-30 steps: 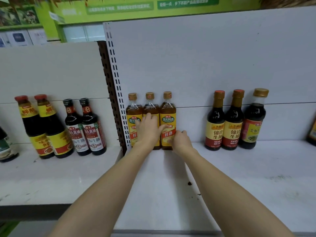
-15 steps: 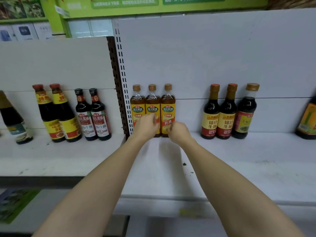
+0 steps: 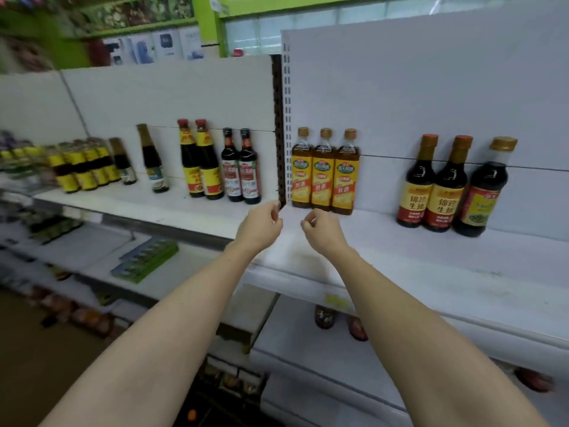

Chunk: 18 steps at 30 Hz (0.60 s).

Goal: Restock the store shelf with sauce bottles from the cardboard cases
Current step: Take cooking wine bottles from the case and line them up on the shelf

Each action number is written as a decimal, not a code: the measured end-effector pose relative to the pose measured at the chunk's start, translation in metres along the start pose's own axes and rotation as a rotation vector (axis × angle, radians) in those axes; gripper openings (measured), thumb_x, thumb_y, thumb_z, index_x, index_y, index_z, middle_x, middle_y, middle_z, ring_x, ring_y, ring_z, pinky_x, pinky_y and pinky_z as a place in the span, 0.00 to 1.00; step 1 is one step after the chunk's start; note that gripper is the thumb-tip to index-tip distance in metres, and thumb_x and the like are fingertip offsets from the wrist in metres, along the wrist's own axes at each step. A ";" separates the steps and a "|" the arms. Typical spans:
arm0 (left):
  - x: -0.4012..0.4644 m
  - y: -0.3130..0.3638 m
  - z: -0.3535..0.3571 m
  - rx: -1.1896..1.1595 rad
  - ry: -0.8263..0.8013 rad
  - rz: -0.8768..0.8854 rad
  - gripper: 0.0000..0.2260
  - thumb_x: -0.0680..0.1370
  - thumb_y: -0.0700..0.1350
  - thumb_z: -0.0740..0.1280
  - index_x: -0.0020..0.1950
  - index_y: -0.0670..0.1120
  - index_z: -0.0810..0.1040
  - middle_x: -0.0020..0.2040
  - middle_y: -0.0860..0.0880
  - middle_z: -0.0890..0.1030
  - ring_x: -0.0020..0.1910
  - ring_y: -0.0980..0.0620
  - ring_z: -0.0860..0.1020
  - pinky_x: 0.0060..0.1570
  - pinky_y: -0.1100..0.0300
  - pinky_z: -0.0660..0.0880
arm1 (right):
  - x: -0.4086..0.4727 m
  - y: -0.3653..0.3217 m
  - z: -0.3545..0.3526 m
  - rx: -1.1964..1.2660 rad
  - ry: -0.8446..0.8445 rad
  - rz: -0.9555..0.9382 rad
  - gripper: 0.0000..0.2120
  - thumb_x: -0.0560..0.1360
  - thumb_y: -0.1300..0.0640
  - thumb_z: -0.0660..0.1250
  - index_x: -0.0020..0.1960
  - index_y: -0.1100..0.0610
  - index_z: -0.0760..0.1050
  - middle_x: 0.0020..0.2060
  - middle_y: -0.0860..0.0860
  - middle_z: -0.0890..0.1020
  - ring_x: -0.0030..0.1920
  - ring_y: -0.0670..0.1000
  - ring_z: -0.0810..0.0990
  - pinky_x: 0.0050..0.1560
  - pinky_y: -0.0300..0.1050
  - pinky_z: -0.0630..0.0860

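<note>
Backdrop: white shelf back panels under green store signage, a brown slotted upright splitting the two bays.
Main shelf: white shelf on the right bay, with a yellow price tag on its front edge.
Task bottles: three amber bottles with yellow labels and gold caps, upright in a tight row, sides touching, at the back of the shelf just right of the upright.
Right of them: a gap, then two dark soy bottles with yellow-red labels, touching each other, and a third dark bottle with a gold cap and red-green label close beside them.
Left bay: white left shelf slightly lower; two red-capped bottles with yellow labels, then two dark bottles with white-red labels nearest the upright. Further left two single dark bottles and a blurred group with yellow labels.
Left hand: over the shelf front near the upright, fingers loosely curled, holding nothing, clear of the bottles.
Right hand: just in front of the amber row, fingers loosely curled, empty, not touching any bottle.
Hands relative: near each other, a small gap between them.
Lower shelves: a green flat pack on the lower left shelf; dark jar tops visible below the main shelf, too blurred to identify.
Cases: cardboard cases not in view.
</note>
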State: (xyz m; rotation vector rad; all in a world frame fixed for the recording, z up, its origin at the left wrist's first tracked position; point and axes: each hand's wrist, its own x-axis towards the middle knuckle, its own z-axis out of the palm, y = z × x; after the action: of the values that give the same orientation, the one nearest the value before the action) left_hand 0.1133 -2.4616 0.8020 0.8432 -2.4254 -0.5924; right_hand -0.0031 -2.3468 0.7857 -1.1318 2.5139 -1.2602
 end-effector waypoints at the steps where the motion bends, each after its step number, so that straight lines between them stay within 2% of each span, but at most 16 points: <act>1: -0.008 -0.006 -0.007 0.009 0.012 -0.027 0.06 0.79 0.45 0.66 0.46 0.44 0.74 0.42 0.47 0.78 0.44 0.45 0.77 0.44 0.50 0.77 | -0.007 -0.007 0.004 0.007 -0.015 -0.014 0.08 0.82 0.56 0.63 0.53 0.61 0.78 0.48 0.56 0.81 0.51 0.56 0.78 0.49 0.49 0.74; 6: -0.053 -0.041 -0.035 -0.022 0.079 -0.137 0.06 0.78 0.45 0.66 0.42 0.46 0.73 0.39 0.48 0.79 0.42 0.45 0.78 0.44 0.48 0.77 | -0.053 -0.040 0.036 0.089 -0.114 -0.063 0.07 0.81 0.54 0.64 0.53 0.56 0.77 0.46 0.53 0.82 0.49 0.55 0.81 0.52 0.53 0.79; 9: -0.080 -0.075 -0.045 -0.037 0.090 -0.176 0.08 0.77 0.45 0.66 0.39 0.48 0.72 0.39 0.48 0.79 0.41 0.43 0.78 0.44 0.48 0.78 | -0.080 -0.057 0.066 0.078 -0.168 -0.097 0.07 0.81 0.54 0.64 0.53 0.56 0.77 0.46 0.54 0.83 0.48 0.55 0.80 0.47 0.47 0.76; 14: -0.138 -0.155 -0.049 -0.064 0.019 -0.274 0.09 0.78 0.45 0.65 0.39 0.48 0.72 0.36 0.47 0.78 0.41 0.41 0.79 0.43 0.49 0.78 | -0.128 -0.082 0.135 0.062 -0.247 -0.074 0.06 0.82 0.54 0.64 0.53 0.56 0.76 0.44 0.53 0.81 0.45 0.53 0.79 0.44 0.44 0.71; 18: -0.198 -0.226 -0.041 -0.062 -0.093 -0.404 0.07 0.80 0.45 0.65 0.43 0.45 0.74 0.41 0.45 0.79 0.45 0.42 0.79 0.43 0.54 0.73 | -0.173 -0.091 0.200 0.002 -0.356 -0.032 0.08 0.83 0.55 0.64 0.55 0.59 0.78 0.41 0.51 0.79 0.43 0.51 0.76 0.45 0.44 0.71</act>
State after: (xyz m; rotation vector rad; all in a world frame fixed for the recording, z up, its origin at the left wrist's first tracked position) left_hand 0.3726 -2.5014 0.6500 1.3181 -2.3133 -0.8665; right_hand 0.2528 -2.3952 0.6845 -1.2718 2.2394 -0.9642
